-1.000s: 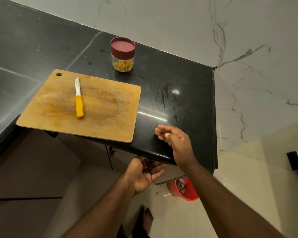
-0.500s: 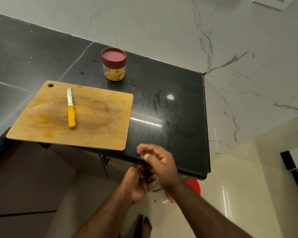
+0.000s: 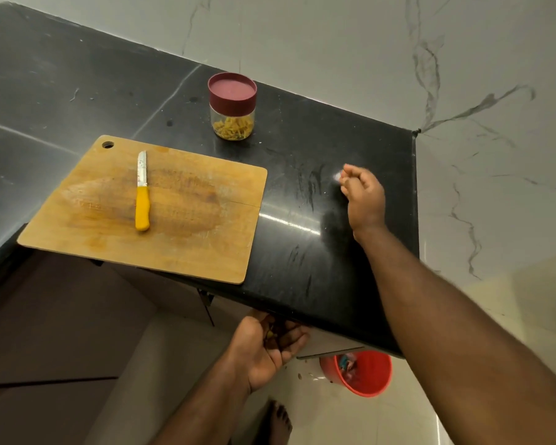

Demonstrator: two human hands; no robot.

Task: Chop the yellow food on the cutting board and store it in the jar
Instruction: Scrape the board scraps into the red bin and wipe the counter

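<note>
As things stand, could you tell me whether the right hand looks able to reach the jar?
Probably yes. The right hand is over the bare counter, and nothing stands between it and the jar, whose lid is on. Its fingers are curled, perhaps pinching crumbs.

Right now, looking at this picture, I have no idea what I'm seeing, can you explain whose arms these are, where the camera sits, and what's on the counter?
The camera is worn on a person's head, looking down, so both arms are theirs; no machine is involved. On the black counter lies a wooden cutting board with a yellow-handled knife on it. Behind stands a closed jar holding chopped yellow food. The right hand rests on the counter, fingers curled. The left hand is cupped below the counter's edge with small scraps in the palm. A red bucket sits on the floor.
</note>
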